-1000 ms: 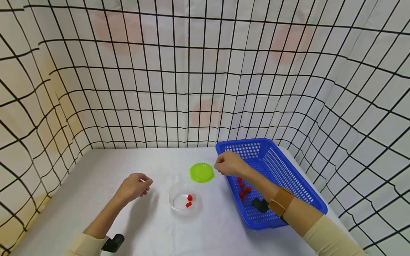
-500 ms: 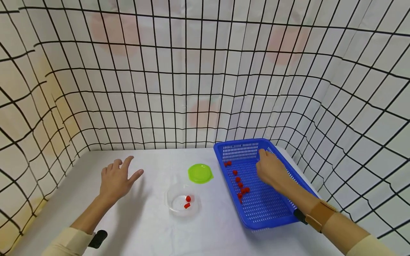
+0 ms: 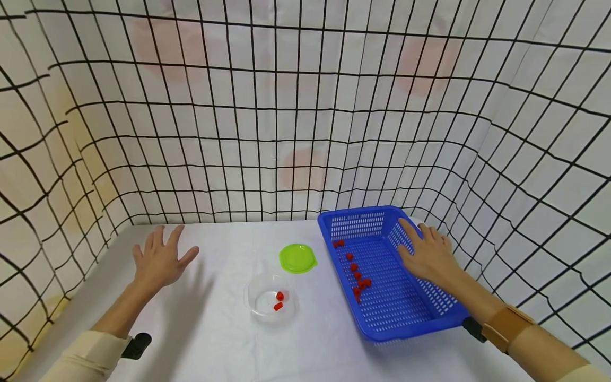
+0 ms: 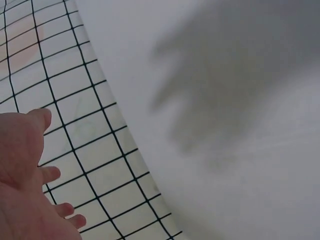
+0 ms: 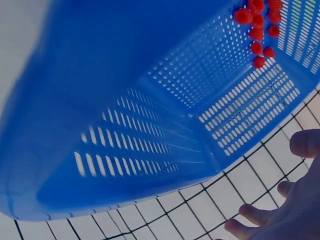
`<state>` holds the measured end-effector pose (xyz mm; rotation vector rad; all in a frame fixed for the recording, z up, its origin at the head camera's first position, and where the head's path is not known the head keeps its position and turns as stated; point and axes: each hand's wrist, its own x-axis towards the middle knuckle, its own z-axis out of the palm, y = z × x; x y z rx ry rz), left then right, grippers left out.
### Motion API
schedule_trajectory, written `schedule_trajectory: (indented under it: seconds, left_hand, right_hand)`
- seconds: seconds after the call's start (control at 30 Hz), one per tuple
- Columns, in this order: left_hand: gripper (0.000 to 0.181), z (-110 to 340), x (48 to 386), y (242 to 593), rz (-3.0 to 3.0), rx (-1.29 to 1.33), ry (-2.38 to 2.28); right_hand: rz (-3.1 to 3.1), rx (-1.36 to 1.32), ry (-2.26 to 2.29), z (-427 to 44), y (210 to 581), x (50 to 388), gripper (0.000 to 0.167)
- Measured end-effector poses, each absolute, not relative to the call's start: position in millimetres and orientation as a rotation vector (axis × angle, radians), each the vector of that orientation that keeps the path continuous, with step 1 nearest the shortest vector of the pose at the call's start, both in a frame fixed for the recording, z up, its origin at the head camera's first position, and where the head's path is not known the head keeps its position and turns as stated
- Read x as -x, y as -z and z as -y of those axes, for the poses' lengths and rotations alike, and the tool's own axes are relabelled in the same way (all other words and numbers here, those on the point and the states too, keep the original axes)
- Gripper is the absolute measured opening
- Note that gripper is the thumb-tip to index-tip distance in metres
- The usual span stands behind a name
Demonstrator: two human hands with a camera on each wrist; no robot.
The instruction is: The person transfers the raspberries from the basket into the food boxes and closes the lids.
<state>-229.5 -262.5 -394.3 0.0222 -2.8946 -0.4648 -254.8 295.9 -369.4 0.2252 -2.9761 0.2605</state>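
My left hand (image 3: 157,261) hovers over the left part of the table with its fingers spread, holding nothing. Above the right rim of the blue basket (image 3: 396,333), my right hand (image 3: 429,253) is also spread and holds nothing. Several small red berry-shaped pieces (image 5: 243,16) lie along the basket's left side. A clear round bowl (image 3: 258,313) stands mid-table with two red pieces (image 3: 279,296) in it. Behind the bowl lies a bright green lid (image 3: 298,258), flat on the table.
A white cloth covers the table (image 3: 215,339). White walls with a black grid (image 3: 267,122) rise at the back and both sides. The basket sits close to the right wall.
My right hand went from the basket's left edge across to its right rim and its fingers spread. The left hand drew back leftward and spread its fingers.
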Motion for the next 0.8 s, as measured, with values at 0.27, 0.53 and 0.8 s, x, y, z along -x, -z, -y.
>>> schedule_trajectory:
  seconds: [0.27, 0.53, 0.8]
  left_hand:
    - [0.089, 272.7, 229.3, 391.9, 2.979, -0.067, 0.467]
    - [0.093, 270.8, 228.1, 394.9, 2.995, -0.069, 0.519]
    - [0.091, 257.4, 230.0, 391.5, 3.017, -0.040, 0.519]
  right_hand:
    - [2.997, -0.193, -0.279, -306.6, 374.4, 250.1, 0.069]
    - [3.046, -0.161, -0.280, -311.5, 379.0, 248.8, 0.073]
    - [3.049, -0.177, -0.266, -289.8, 370.4, 259.3, 0.076]
